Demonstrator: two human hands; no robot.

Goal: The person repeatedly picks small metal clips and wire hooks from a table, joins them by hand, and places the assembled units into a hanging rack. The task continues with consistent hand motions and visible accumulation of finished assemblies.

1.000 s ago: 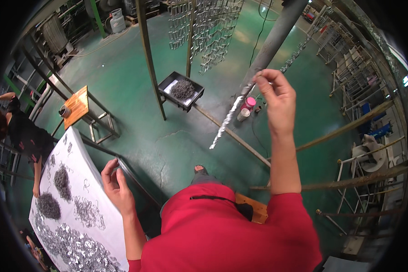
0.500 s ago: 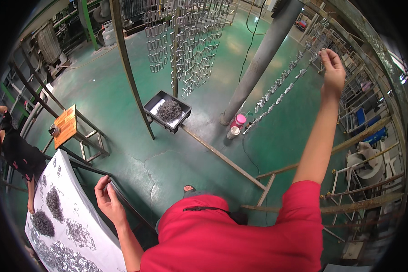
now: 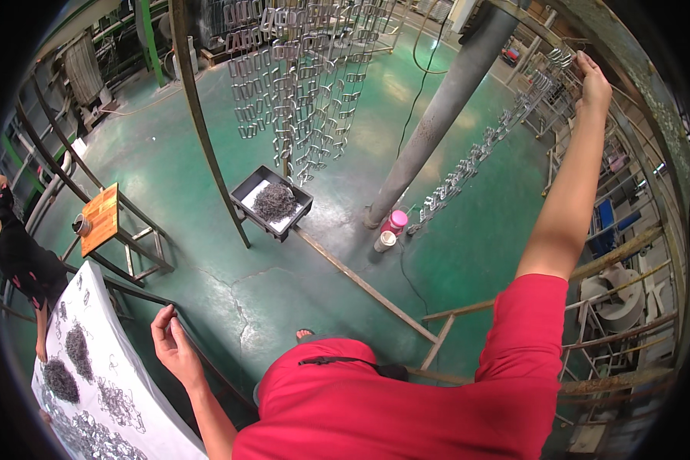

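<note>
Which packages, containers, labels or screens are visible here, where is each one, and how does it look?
Pink jar: on the green floor at the foot of the grey pillar; round.
White cup: on the floor beside the pink jar; round.
Black tray: on a stand near the hanging metal parts; rectangular, holding a grey heap.
No labels, signs or screens can be made out.

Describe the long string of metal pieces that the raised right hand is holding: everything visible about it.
The string of metal pieces is a long thin strand of small silvery clips set close together like a chain. Its top end is pinched in the right hand, raised high by a rusty overhead rail. From there it slants down and leftward, and its lower end reaches near a pink bottle on the green floor.
</note>
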